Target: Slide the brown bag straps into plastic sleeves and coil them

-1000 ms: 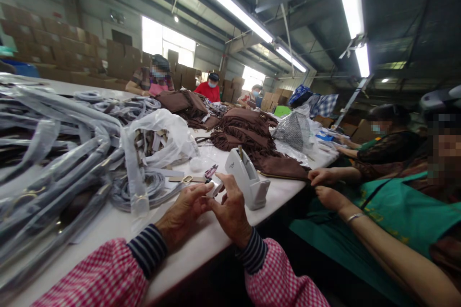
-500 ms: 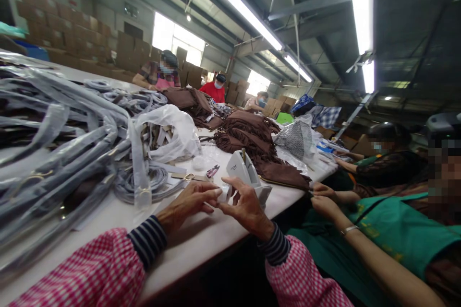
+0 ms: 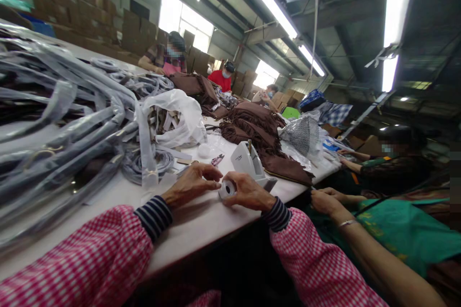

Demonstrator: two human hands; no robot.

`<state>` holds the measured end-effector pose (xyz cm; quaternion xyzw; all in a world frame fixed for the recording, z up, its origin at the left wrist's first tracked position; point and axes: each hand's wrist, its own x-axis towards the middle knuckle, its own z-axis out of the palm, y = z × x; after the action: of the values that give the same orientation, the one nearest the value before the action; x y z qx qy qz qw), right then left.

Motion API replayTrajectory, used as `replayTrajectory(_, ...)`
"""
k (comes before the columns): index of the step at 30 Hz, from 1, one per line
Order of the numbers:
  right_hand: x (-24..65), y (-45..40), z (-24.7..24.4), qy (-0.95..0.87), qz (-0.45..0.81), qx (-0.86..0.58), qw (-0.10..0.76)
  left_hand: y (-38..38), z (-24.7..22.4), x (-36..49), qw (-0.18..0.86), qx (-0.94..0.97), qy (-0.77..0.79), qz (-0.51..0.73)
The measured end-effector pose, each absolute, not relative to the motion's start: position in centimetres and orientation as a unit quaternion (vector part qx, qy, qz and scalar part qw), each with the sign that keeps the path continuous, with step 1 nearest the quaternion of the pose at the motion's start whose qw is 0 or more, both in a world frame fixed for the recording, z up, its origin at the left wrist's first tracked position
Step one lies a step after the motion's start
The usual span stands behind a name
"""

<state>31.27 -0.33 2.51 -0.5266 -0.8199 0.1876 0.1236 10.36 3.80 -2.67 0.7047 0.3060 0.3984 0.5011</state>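
Note:
A small white roll with a dark hole in its middle, like a roll of tape, sits in the curled fingers of my right hand, its round face turned toward me. To its left, my left hand is held with thumb and forefinger apart, the tips close to the roll's edge. Whether they touch it I cannot tell. Just behind my right hand stands a pale grey tape dispenser with writing on its side. Small thread snips lie beyond my left fingertips.
Plastic-wrapped straps are heaped on the left of the white table. A white plastic bag holds small pieces. Brown fringed bags are piled behind the dispenser. A co-worker in a green apron sits close on my right.
The white roll has turned so its hole faces me, and my right hand has come round it. My left fingers have parted from their close hold near it. The camera view has tilted.

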Motion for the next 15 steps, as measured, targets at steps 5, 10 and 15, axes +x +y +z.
replayTrajectory(5,30.8,0.5,2.8,-0.835,0.183,-0.511,0.094,3.6,-2.7,10.5,0.461,0.741,0.285,0.396)
replayTrajectory(10,30.6,1.3,3.3,-0.858,0.173,-0.479,0.062,3.6,-3.4,10.6,0.446,0.747,0.274,0.409)
replayTrajectory(15,30.9,1.4,3.1,-0.856,0.198,-0.471,0.074,3.1,-3.7,10.8,0.415,0.761,0.278,0.415)
